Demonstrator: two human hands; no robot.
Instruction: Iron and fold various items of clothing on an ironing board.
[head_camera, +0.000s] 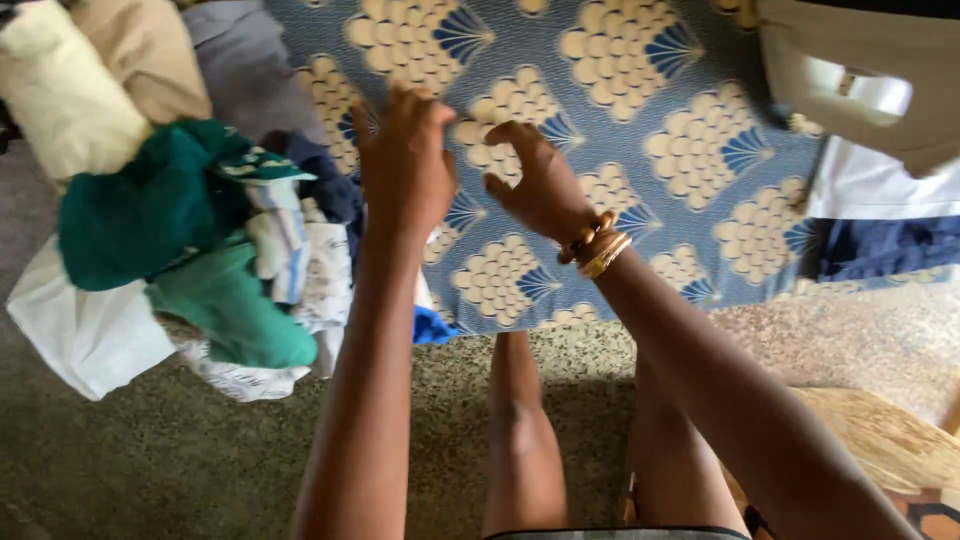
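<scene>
Both hands, left hand (403, 160) and right hand (540, 185), hover open and empty at frame centre over the blue fan-patterned cloth (640, 130); the heap of crumpled clothes (200, 250) lies left.

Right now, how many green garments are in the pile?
2: a dark green garment on top of the pile's left side, and a lighter green garment just below it. Others may be buried underneath.

A green garment (150, 205) is lying on top of a heap of clothes at the left edge of the blue patterned cloth (640, 130), with white pieces (85, 335) spilling onto the speckled floor (150, 460). A beige garment (860, 75) is resting at the cloth's upper right corner, above a dark blue piece (885, 247).
</scene>
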